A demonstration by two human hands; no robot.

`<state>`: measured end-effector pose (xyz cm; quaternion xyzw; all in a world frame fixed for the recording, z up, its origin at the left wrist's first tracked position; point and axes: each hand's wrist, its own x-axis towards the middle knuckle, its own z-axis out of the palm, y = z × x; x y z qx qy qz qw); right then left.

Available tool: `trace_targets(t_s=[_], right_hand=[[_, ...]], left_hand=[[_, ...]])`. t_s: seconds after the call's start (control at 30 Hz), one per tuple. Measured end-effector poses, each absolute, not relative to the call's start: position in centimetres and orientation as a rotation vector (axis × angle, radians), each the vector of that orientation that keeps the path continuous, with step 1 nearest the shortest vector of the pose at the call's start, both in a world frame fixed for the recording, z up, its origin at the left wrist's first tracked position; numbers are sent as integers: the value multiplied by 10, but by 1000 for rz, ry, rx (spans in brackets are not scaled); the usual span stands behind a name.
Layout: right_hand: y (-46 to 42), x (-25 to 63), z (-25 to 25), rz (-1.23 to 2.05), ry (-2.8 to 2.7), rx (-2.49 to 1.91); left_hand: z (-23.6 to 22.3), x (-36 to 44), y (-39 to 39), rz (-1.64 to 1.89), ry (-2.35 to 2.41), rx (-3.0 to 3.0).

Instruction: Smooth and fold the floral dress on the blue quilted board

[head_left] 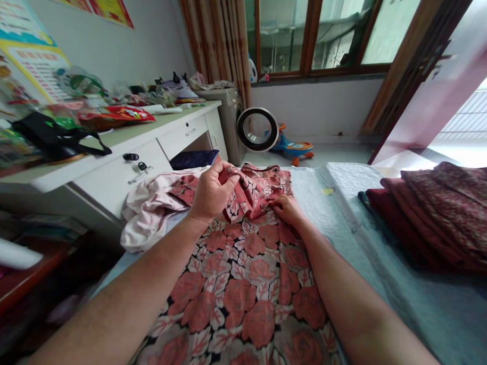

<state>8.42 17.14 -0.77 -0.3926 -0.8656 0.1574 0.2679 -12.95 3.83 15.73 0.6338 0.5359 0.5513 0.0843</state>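
A long floral garment (254, 272), red roses with pale leaves on black, lies spread lengthwise in front of me on the bed. My left hand (215, 190) is closed on a bunched fold near its far end and lifts it slightly. At the right side of the same end, my right hand (286, 207) pinches the fabric, its fingertips partly hidden by the cloth. Left of the garment's far end lies a crumpled pale pink cloth (148, 210), partly beneath the floral fabric.
Folded dark red clothes (440, 218) are stacked on the right of the light blue bed cover (341, 243). A cluttered white desk (146, 138) runs along the left. Beyond the bed stand a washing machine with its round door (257, 129) open and a blue ride-on toy (294, 147).
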Motion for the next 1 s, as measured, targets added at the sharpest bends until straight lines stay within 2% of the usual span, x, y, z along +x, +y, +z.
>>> trace_targets(t_s=[0.17,0.3,0.53,0.67,0.8,1.0], right_hand=[[173,86,-4,692,-2116,-1061],[171,87,0,789,-1980,-1128],[170,94,11,765,-1920,-1214],[169,98,17,767,-1928,-1280],[169,99,16,685,-1959,-1366],[174,100,8,644,-1920,-1402]], left_hand=[[146,-99,21,1514,1456,1947],[127,-74,0,1259,1340,2129],[87,-35,-38,526,1236,2514],[72,-23,-52,247,1241,2601],[67,-16,-59,219,1196,2597],[71,-13,-63,357,1214,2620]])
